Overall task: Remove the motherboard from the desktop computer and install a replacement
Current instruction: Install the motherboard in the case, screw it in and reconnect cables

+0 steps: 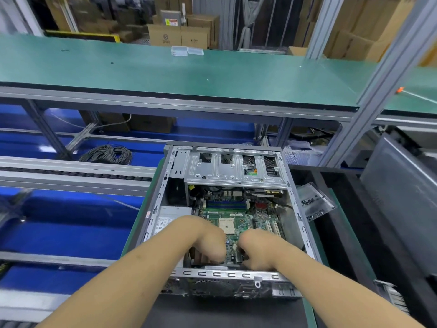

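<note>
The green motherboard (238, 223) lies flat inside the open computer case (227, 275). Both hands reach down at its near edge, side by side. The left hand (208, 242) and right hand (257, 249) have fingers curled downward; what they pinch, I cannot tell. A plastic bag of screws (315, 204) lies just beside the case.

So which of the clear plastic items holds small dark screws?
The clear bag lying right of the computer case; the two clear boxes on the far green shelf look empty.
</note>
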